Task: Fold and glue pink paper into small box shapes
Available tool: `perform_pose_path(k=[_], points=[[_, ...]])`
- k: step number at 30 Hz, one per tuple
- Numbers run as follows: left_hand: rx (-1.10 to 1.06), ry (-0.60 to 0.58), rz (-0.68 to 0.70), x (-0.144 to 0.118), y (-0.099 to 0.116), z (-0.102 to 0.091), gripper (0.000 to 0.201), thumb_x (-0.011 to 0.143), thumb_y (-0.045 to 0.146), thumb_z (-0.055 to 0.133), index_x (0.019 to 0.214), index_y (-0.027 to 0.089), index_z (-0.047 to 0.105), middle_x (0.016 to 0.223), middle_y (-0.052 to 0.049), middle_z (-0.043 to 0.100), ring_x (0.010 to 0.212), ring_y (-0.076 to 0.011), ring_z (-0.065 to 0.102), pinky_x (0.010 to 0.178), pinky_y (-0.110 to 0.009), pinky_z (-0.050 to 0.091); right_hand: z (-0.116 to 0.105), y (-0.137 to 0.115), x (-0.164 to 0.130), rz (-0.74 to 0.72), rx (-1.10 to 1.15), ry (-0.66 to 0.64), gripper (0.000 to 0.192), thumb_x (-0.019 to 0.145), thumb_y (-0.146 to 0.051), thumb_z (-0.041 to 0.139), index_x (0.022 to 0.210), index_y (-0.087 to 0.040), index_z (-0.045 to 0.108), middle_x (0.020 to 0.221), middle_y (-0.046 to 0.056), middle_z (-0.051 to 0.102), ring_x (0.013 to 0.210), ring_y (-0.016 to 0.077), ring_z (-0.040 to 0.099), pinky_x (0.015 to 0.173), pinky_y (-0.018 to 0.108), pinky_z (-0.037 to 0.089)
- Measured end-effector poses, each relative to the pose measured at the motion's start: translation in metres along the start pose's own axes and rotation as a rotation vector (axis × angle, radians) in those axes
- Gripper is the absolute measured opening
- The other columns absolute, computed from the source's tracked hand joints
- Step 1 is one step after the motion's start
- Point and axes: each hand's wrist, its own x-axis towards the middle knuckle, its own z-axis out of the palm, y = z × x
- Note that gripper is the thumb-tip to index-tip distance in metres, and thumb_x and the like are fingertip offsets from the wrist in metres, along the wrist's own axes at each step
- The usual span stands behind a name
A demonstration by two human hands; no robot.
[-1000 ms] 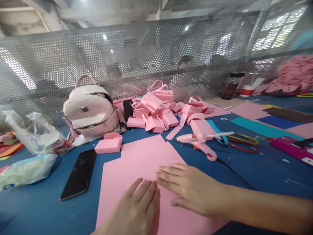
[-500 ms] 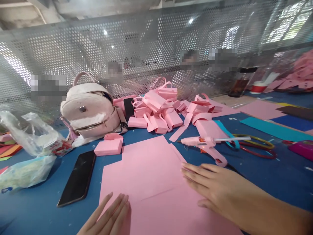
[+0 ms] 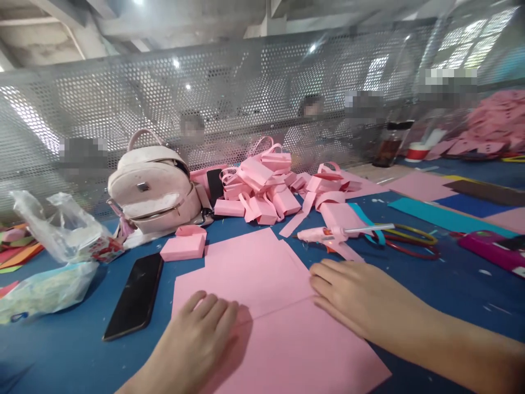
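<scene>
A blue felt-covered worktable runs out under both hands, backed by a perforated grey metal screen beyond their reach. Flat on it, directly beneath the hands, lies a large pink paper sheet with a crease running across it from one hand to the other. The left hand rests knuckles-up on the near-left part of the sheet, fingers curled loosely and gripping nothing; the right hand lies palm-down at the crease's right end, fingers together and flat on the paper. Both seem placed to pin the sheet and press the fold line flat. Ahead of the left hand stands a pale pink leather backpack, and ahead of both, between them, a heap of small folded pink paper bags with looped handles, apparently finished pieces set out of the way. Far left of the left hand sits a crumpled clear plastic bag. Just left of that hand lies a black smartphone, face up. Just beyond the right hand's fingertips lies a pink glue gun, close to hand, and ahead of the left hand a single small pink paper box.
</scene>
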Motion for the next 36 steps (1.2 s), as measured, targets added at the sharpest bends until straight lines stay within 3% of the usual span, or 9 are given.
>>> perform_pose_path(k=[3,6,8,13,19,25,30,36], points=[[-0.074,-0.133,-0.035,0.028,0.012,0.007,0.019,0.09,0.029,0.066,0.104,0.021,0.056,0.09,-0.001,0.066,0.076,-0.0211,0.064,0.061,-0.034,0.052,-0.006,-0.014,0.02,-0.034,0.12,-0.052,0.006,0.087,-0.019,0.068,0.085,-0.021,0.063,0.083,0.001,0.068,0.074,0.0203,0.061,0.065,0.033,0.037],[0.043,-0.057,0.096,0.042,0.021,0.019,0.006,0.091,0.015,0.059,0.089,0.019,0.055,0.077,-0.002,0.061,0.065,-0.0213,0.06,0.051,-0.033,0.046,0.0,-0.029,0.032,-0.122,0.141,-0.064,0.011,0.083,-0.019,0.072,0.088,-0.019,0.063,0.084,0.0,0.067,0.075,0.0206,0.06,0.064,0.034,0.037],[0.061,-0.024,0.148,0.045,0.024,0.025,0.014,0.088,0.007,0.056,0.08,0.018,0.053,0.071,-0.002,0.06,0.06,-0.0206,0.059,0.048,-0.031,0.042,0.007,-0.038,0.034,-0.212,0.048,-0.034,0.009,0.083,-0.01,0.067,0.085,-0.018,0.063,0.08,0.002,0.066,0.072,0.0208,0.058,0.061,0.034,0.035],[0.0,0.04,0.108,0.045,0.019,0.026,0.019,0.083,0.006,0.058,0.071,0.019,0.051,0.065,-0.002,0.057,0.055,-0.0191,0.056,0.045,-0.029,0.036,0.02,-0.043,0.039,-0.242,0.026,0.083,0.022,0.091,-0.002,0.052,0.078,-0.017,0.061,0.073,0.002,0.064,0.067,0.0188,0.052,0.061,0.033,0.031],[-0.089,0.196,0.006,0.043,0.005,0.01,0.024,0.094,0.01,0.047,0.072,0.019,0.053,0.067,-0.002,0.057,0.058,-0.0175,0.052,0.051,-0.031,0.036,0.004,-0.033,0.058,-0.063,0.437,0.168,0.024,0.103,-0.021,0.05,0.085,-0.018,0.065,0.082,0.002,0.068,0.076,0.0171,0.058,0.069,0.03,0.036],[-0.19,0.373,-0.033,0.036,-0.002,-0.02,0.019,0.097,0.01,0.051,0.082,0.018,0.059,0.078,-0.002,0.066,0.085,-0.0206,0.062,0.073,-0.033,0.043,-0.018,-0.028,0.063,-0.05,0.575,0.246,0.024,0.102,-0.021,0.049,0.082,-0.019,0.061,0.08,0.002,0.067,0.074,0.0174,0.053,0.067,0.03,0.032],[-0.245,0.382,-0.067,0.012,-0.006,-0.036,0.018,0.093,0.004,0.053,0.083,0.017,0.062,0.078,-0.002,0.067,0.093,-0.0205,0.063,0.087,-0.034,0.042,-0.025,-0.024,0.057,-0.056,0.624,0.233,0.02,0.098,-0.017,0.052,0.079,-0.019,0.058,0.079,0.001,0.065,0.074,0.0166,0.052,0.067,0.029,0.031],[-0.318,0.35,-0.158,-0.018,-0.016,-0.047,0.021,0.089,0.0,0.054,0.083,0.019,0.061,0.075,-0.001,0.065,0.095,-0.0179,0.063,0.088,-0.03,0.042,-0.017,-0.017,0.056,-0.017,0.678,0.2,0.019,0.097,-0.017,0.054,0.079,-0.019,0.058,0.079,0.001,0.065,0.076,0.0167,0.053,0.069,0.029,0.033]])
